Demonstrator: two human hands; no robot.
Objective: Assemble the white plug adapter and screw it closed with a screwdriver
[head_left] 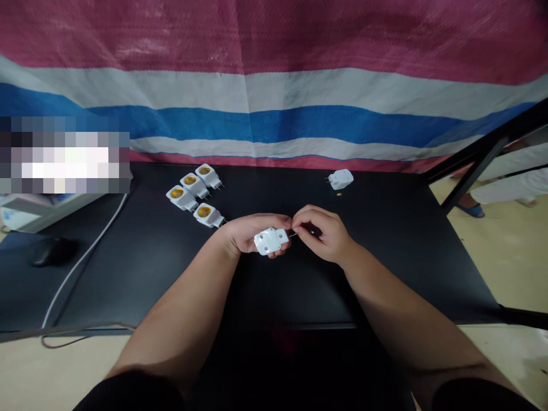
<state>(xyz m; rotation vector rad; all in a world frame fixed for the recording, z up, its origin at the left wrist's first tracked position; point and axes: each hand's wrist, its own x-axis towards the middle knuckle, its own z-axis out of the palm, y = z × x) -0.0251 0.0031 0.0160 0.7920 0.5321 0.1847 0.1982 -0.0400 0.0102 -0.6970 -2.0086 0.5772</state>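
A white plug adapter (270,240) is held above the black table (128,274), gripped in the curled left hand (252,234). The right hand (321,231) pinches its thin metal prong (293,233) closely. Four yellow-cupped white sockets (194,191) sit to the left; another white adapter (341,178) lies right, a tiny brass piece (339,194) just below it.

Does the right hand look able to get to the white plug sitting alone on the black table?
Probably yes. The right hand is pinching the white adapter in the left hand, so it must let go, but nothing stands between it and the lone plug.
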